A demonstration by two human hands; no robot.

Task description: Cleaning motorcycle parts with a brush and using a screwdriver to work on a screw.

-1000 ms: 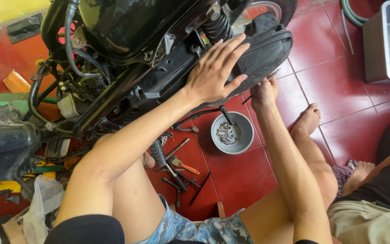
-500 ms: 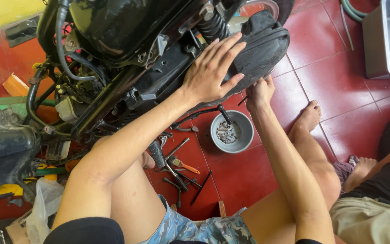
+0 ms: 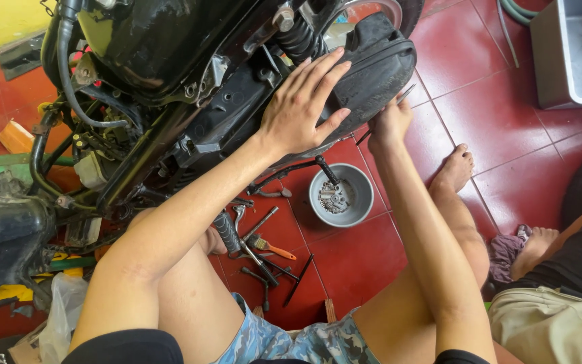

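Left hand (image 3: 304, 111) stays spread flat on the black plastic motorcycle side cover (image 3: 372, 67); right hand (image 3: 391, 121), at four o'clock, has risen, pinching a thin metal tool (image 3: 404, 94) against its edge.

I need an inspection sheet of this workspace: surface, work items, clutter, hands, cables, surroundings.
Surface: red tiled floor.
Work items: black motorcycle; black side cover.
Clutter: grey bowl of small parts; loose hand tools; plastic bag.
Hands: left hand flat on the cover; right hand under its edge, holding a thin metal tool.
Cables: black hoses on the frame.
Surroundings: grey tub; another person seated at right.
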